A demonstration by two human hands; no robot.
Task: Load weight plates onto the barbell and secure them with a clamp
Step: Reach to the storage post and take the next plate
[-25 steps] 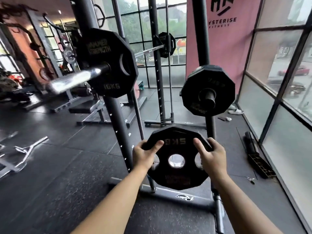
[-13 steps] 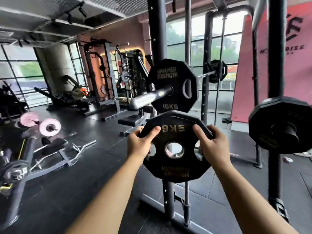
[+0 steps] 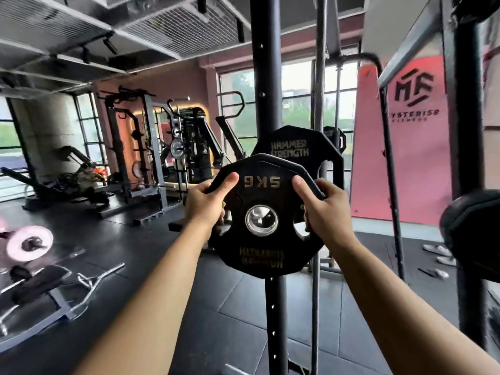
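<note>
The person holds a small black plate upright in the middle of the view, with both arms stretched forward. The left hand grips its left edge: the thumb lies on the face and the fingers curl behind. The right hand grips the right edge in the same way.

The plate has many flat sides and a matt, rubber-like face. A shiny metal ring lines its centre hole, and grip openings are cut beside the hole. The gold marking "5KG" stands upside down near the top, and a blurred gold brand name is near the bottom.

Just behind it, a little higher and to the right, is a larger black plate with "HAMMER STRENGTH" in gold. The small plate covers its lower part; it cannot be told whether they touch. The end of the bar is hidden.

A black rack post stands behind both plates. At the far right another black plate is blurred. On the floor at the left lies a pale pink plate.
</note>
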